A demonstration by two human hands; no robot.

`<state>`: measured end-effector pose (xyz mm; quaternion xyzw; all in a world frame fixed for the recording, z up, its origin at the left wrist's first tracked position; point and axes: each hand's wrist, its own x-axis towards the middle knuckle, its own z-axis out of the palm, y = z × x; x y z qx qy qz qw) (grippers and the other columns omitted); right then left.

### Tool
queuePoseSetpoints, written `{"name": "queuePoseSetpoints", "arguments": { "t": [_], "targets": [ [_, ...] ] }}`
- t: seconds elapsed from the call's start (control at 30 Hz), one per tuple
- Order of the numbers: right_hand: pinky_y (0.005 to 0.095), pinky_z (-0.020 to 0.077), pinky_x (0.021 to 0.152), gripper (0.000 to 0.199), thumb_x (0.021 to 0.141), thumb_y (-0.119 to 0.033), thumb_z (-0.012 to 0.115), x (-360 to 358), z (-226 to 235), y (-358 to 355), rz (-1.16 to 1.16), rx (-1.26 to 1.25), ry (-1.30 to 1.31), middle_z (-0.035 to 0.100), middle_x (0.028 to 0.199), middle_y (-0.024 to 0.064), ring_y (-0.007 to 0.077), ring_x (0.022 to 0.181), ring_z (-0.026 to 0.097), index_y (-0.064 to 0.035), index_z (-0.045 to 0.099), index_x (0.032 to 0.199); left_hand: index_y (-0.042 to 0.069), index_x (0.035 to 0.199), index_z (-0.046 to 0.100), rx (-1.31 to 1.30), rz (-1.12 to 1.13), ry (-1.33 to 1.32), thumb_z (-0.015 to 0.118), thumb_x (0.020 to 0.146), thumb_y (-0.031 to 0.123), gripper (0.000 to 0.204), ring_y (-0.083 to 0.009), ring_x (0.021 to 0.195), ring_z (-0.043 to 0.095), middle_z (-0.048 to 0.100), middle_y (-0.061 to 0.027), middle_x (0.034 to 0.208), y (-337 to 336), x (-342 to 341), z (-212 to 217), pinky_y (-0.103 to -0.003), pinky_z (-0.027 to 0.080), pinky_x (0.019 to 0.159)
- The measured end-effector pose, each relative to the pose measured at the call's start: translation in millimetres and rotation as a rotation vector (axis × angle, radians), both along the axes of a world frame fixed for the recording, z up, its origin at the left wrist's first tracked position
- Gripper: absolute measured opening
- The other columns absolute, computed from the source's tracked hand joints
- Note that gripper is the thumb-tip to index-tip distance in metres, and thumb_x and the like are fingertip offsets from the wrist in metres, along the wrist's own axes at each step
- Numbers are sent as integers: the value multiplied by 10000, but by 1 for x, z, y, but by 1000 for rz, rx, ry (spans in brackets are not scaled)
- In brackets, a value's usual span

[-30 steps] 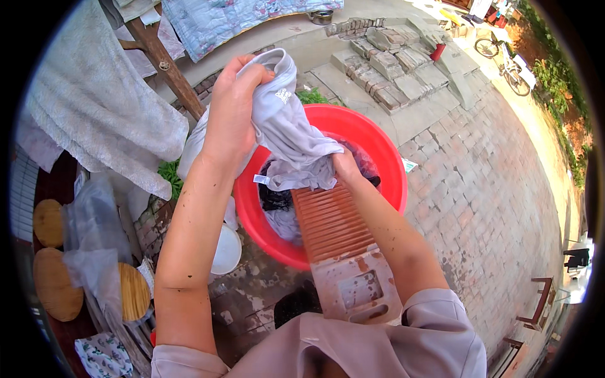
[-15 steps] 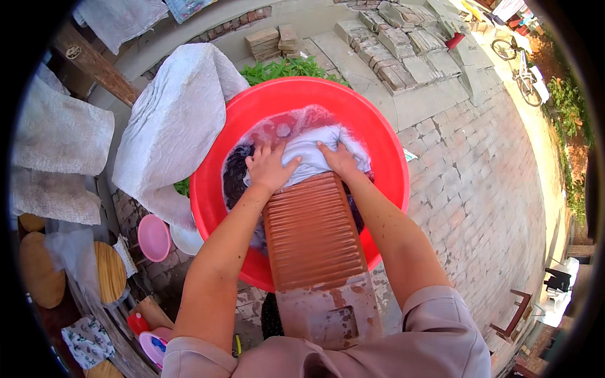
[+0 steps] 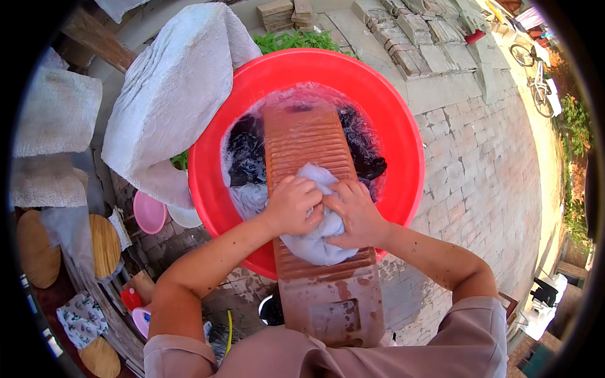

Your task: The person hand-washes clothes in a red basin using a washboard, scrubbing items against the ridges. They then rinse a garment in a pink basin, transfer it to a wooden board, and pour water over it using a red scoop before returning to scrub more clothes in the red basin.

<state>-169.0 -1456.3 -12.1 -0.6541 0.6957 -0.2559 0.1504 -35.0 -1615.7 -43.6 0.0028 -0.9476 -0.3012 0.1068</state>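
Note:
A brown ribbed washboard [image 3: 307, 143] slants out of a large red basin [image 3: 398, 157] toward my body. On its ridges lies a bunched wet white cloth [image 3: 321, 247]. My left hand [image 3: 293, 205] grips the cloth from the left with curled fingers. From the right, my right hand [image 3: 355, 214] clasps the same cloth, its fingers meeting those of my left. Soapy water with dark clothes [image 3: 247, 151] surrounds the board's far end. A pale piece of fabric [image 3: 250, 199] trails in the water left of the board.
A thick white cloth [image 3: 170, 94] hangs against the basin's left rim. Pink [image 3: 150, 211] and white bowls stand on the ground beyond it. Stacked bricks [image 3: 416, 38] lie at the back. Brick paving [image 3: 472, 183] spreads to the right, and a bicycle [image 3: 535, 79] stands far right.
Both hands have drawn the white cloth out of the water and toward me onto the washboard's ridges. More of the board's far end now shows.

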Motion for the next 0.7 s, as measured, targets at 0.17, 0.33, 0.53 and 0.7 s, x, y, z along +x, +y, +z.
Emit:
{"name": "queuePoseSetpoints", "arguments": {
  "t": [0.17,0.33,0.53,0.7],
  "targets": [
    [458,387,930,571,725,-382,653,-66,-67,-128,-395,180,158,547,1143,208,349,1118,477,-43,538,1170,62,942,606,-154,947,-99,512,838,361,331,-314,1022,573,640,-182,948,-91,-114,-80,-439,449,826],
    [464,334,994,486,672,-283,695,-43,-36,-36,-89,62,-202,524,1162,172,380,1151,444,-78,550,1088,20,992,647,270,329,56,582,813,347,377,-334,955,571,628,-160,932,-26,-34,-21,-417,422,878],
    [494,351,925,610,570,-347,783,-13,-13,-40,-45,105,-160,552,1109,183,385,1107,484,-63,526,1045,31,822,607,234,295,-29,552,812,266,242,-392,844,570,638,-133,825,-11,-20,-8,-445,422,814],
    [460,388,929,709,588,-439,760,-95,-121,-131,-386,41,-148,592,1069,231,392,1073,532,-33,542,1127,46,900,657,160,832,-113,430,855,328,364,-365,990,567,631,-193,1017,-85,-131,-98,-435,412,896]
  ]
}}
